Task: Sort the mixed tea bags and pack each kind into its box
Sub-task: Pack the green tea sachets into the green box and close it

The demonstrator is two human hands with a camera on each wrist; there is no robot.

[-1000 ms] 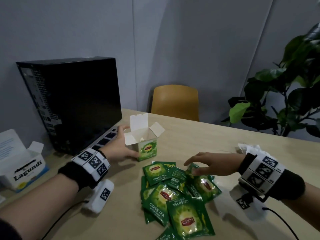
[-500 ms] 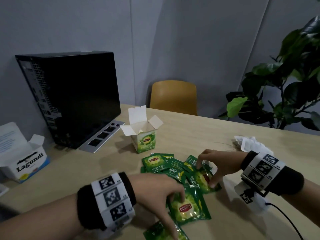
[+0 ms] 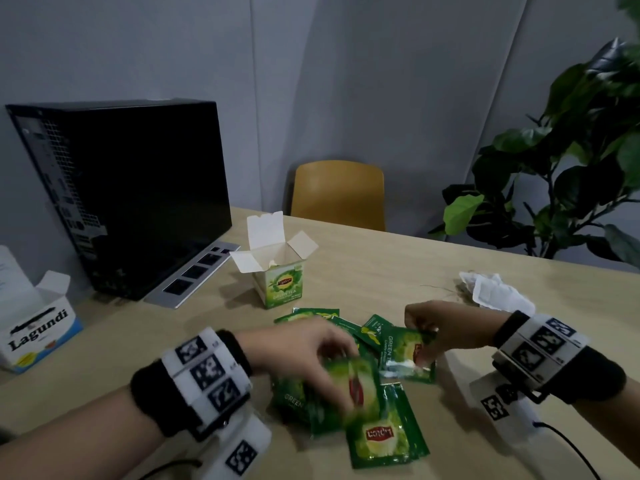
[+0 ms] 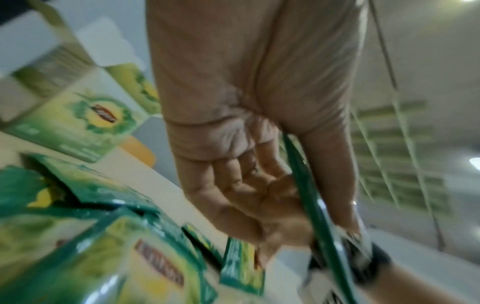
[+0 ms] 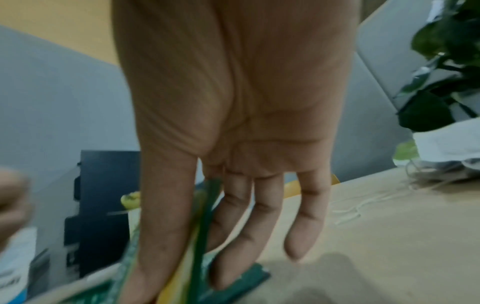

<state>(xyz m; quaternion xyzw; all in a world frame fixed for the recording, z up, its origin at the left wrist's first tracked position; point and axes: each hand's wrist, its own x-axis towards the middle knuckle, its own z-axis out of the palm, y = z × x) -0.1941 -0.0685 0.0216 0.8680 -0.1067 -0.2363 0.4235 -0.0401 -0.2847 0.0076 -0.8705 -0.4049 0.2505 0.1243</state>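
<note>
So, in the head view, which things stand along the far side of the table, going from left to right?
Lagundi box → black computer case → open green tea box → yellow chair → white tea bags → plant.

Left hand [image 3: 304, 355] and right hand [image 3: 446, 332] each pinch a sachet.
</note>
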